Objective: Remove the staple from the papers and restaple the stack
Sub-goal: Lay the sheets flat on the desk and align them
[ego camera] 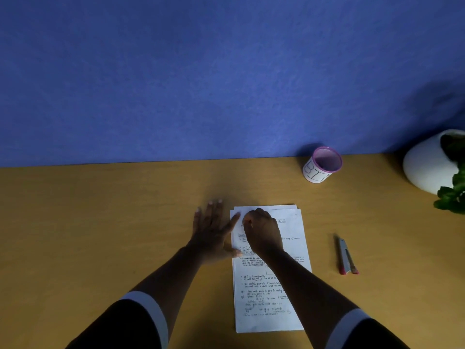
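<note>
Stack of white handwritten papers (pixel 270 285) flat on tan wooden desk (pixel 100 222). Left hand (pixel 214 231) spread open, pinning left edge; right hand (pixel 263 230) curled over top-left corner, grip hidden. Red-tipped grey stapler (pixel 346 256) lying right, apart; pink-rimmed white cup (pixel 322 165) behind.

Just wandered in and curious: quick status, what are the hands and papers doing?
Left hand flat, pinning papers' left edge. Right hand curled at top-left corner; grip hidden. Stapler untouched, right of papers. Nothing in the way.
</note>
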The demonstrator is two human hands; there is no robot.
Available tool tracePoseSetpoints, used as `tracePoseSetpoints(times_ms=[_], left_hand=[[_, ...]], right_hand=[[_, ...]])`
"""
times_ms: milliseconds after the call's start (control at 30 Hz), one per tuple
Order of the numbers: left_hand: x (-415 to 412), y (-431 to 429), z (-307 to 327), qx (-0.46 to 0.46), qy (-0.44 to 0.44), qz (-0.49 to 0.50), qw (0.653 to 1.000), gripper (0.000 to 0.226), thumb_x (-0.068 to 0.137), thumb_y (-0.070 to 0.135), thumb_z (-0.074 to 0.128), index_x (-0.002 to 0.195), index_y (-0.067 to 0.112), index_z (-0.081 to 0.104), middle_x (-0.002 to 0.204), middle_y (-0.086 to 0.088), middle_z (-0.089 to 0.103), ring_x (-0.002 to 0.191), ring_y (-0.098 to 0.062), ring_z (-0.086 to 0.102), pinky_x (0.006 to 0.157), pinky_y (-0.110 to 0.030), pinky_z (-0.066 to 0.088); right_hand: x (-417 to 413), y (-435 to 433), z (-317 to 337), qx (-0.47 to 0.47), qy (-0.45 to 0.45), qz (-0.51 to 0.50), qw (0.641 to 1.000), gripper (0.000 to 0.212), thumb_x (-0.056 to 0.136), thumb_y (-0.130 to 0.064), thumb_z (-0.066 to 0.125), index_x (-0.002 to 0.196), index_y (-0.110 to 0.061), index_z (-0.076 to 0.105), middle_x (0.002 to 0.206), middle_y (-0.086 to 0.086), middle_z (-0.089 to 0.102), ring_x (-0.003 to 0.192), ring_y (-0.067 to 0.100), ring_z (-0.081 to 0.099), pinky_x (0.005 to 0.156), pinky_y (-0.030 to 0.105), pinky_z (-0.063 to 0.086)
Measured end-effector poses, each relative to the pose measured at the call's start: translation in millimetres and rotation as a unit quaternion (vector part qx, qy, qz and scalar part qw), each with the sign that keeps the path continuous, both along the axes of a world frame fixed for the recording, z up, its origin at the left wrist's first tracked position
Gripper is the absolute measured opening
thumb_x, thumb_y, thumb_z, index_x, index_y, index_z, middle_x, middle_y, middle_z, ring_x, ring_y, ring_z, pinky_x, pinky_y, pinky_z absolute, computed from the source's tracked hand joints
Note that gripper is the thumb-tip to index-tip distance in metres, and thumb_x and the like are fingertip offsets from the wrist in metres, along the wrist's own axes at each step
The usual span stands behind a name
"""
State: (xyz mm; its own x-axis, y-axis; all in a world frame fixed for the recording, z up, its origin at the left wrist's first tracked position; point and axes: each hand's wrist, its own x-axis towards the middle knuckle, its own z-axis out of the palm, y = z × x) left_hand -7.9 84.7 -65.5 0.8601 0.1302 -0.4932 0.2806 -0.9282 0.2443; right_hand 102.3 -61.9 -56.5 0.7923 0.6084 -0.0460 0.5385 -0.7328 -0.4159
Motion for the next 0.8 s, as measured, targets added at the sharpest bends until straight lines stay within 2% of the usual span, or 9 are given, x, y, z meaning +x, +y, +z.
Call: tracePoseSetpoints(times_ms=[167,267,367,500,567,600,667,700,800], left_hand=[[-0.9,1.0,-4.4,-0.007,0.004,0.007,1.000,0.121,0.086,0.084,0.057,0.164,0.048,-0.028,0.162,-0.013,-0.057,0.149,-0.040,-0.053,0.124,-0.069,-0.025],[-1.9,4.1,-11.7,-0.014,-0.002,0.010,1.000,0.120,0.084,0.087,0.055,0.164,0.050,-0.027,0.157,-0.010,-0.062,0.145,-0.036,-0.059,0.117,-0.060,-0.037],[0.4,6.2,-19.0,-0.001,-0.011,0.006,1.000,0.121,0.080,0.091,0.051,0.163,0.050,-0.027,0.150,-0.005,-0.069,0.131,-0.028,-0.072,0.106,-0.052,-0.045],[-2.0,8.5,-29.1,0.003,-0.020,0.007,1.000,0.121,0.076,0.096,0.046,0.149,0.056,-0.042,0.147,0.002,-0.072,0.131,-0.024,-0.073,0.113,-0.055,-0.038],[-3.1,9.0,-32.4,0.020,-0.060,0.013,0.998,0.124,0.071,0.101,0.044,0.157,0.055,-0.032,0.156,0.003,-0.064,0.142,-0.023,-0.064,0.116,-0.055,-0.034],[-3.5,9.2,-32.8,0.027,-0.075,0.016,0.997,0.124,0.068,0.106,0.039,0.161,0.054,-0.027,0.161,0.002,-0.060,0.147,-0.023,-0.058,0.116,-0.054,-0.032],[-6.1,8.7,-31.2,0.026,-0.059,0.013,0.998,0.121,0.064,0.110,0.024,0.161,0.057,-0.025,0.165,0.000,-0.055,0.150,-0.024,-0.055,0.116,-0.052,-0.032],[-6.1,8.6,-29.1,0.033,-0.052,0.013,0.998,0.121,0.064,0.110,0.023,0.164,0.056,-0.018,0.169,-0.004,-0.048,0.153,-0.027,-0.051,0.118,-0.052,-0.029],[-4.6,9.8,-27.3,0.053,-0.026,0.010,0.998,0.123,0.068,0.106,0.039,0.170,0.039,0.028,0.178,-0.026,0.000,0.166,-0.041,-0.021,0.122,-0.051,-0.008]], right_hand=[[9.8,-17.4,7.5,0.071,0.060,-0.048,0.995,0.018,0.101,-0.022,0.059,0.093,-0.017,0.074,0.097,0.000,0.073,0.083,0.011,0.066,0.077,0.027,0.060],[30.3,-31.6,29.8,0.115,0.071,-0.066,0.989,0.012,0.096,-0.016,0.066,0.092,-0.017,0.076,0.096,-0.001,0.072,0.081,0.013,0.066,0.072,0.020,0.052],[66.4,-47.7,57.0,0.162,0.023,-0.093,0.982,0.014,0.092,-0.012,0.068,0.085,-0.018,0.078,0.085,0.002,0.072,0.072,0.015,0.062,0.067,0.023,0.047],[122.3,-64.5,88.2,0.202,-0.041,-0.140,0.968,0.021,0.097,-0.016,0.061,0.084,-0.016,0.077,0.078,-0.003,0.068,0.067,0.012,0.059,0.060,0.013,0.040],[148.4,-72.9,98.1,0.212,-0.075,-0.149,0.963,0.023,0.099,-0.018,0.057,0.090,-0.013,0.078,0.082,-0.005,0.066,0.072,0.010,0.059,0.062,0.001,0.037],[161.0,-76.2,101.3,0.201,-0.082,-0.156,0.964,0.023,0.100,-0.018,0.057,0.092,-0.012,0.078,0.085,-0.004,0.067,0.075,0.012,0.060,0.063,0.001,0.039],[184.6,-79.2,99.0,0.146,-0.075,-0.196,0.967,0.025,0.099,-0.018,0.054,0.087,-0.010,0.075,0.083,0.007,0.071,0.072,0.022,0.063,0.056,0.017,0.044],[195.3,-79.2,96.4,0.124,-0.064,-0.219,0.966,0.027,0.099,-0.019,0.052,0.086,-0.010,0.074,0.082,0.012,0.072,0.070,0.026,0.063,0.054,0.024,0.042],[213.9,-75.2,94.5,0.058,-0.063,-0.253,0.964,0.032,0.098,-0.021,0.046,0.095,-0.008,0.075,0.092,0.017,0.073,0.074,0.028,0.060,0.064,0.030,0.043]])
